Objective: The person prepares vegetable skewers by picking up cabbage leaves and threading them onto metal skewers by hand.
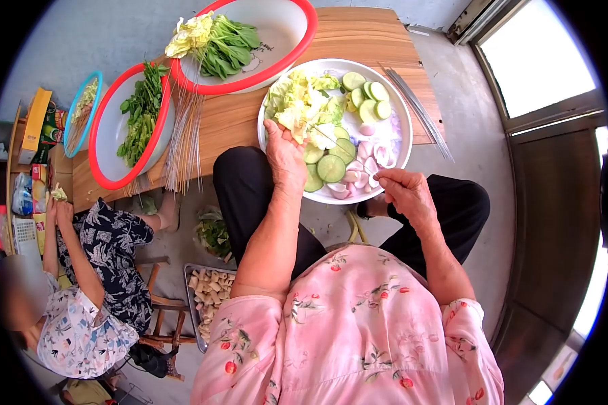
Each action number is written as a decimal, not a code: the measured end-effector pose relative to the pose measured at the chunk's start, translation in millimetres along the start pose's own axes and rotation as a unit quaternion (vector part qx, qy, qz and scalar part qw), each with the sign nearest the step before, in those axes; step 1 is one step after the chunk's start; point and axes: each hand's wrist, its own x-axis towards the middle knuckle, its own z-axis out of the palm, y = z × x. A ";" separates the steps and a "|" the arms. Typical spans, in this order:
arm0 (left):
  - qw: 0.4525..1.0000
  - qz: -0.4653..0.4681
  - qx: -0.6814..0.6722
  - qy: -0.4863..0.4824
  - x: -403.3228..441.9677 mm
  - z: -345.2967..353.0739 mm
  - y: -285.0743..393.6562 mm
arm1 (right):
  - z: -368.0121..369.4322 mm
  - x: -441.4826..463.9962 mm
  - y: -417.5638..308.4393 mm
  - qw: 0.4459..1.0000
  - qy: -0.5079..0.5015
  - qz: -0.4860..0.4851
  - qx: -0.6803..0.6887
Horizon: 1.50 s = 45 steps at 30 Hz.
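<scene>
My left hand [285,154] is closed on yellow-green cabbage leaves [302,111] at the left side of a white round plate [400,101]. My right hand [410,196] pinches the end of a thin skewer at the plate's lower right rim; most of its length is hard to make out. On the plate lie cucumber slices [332,169] near the middle, paler green slices [367,101] at the top, and pinkish onion pieces [363,165] below my right fingertips. The plate rests partly on the wooden table and partly over my lap.
Loose metal skewers [422,111] lie right of the plate. More skewers [184,145] carry greens in red-rimmed basins [311,30] [101,158] at left. A co-worker [88,290] sits at lower left, hands on a leafy piece. A tray of cut pieces [209,297] stands on the floor.
</scene>
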 end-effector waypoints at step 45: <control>0.989 0.064 0.005 -0.132 -13.8 -6.0 9.7 | 14.9 2.7 14.7 0.991 0.038 0.001 0.125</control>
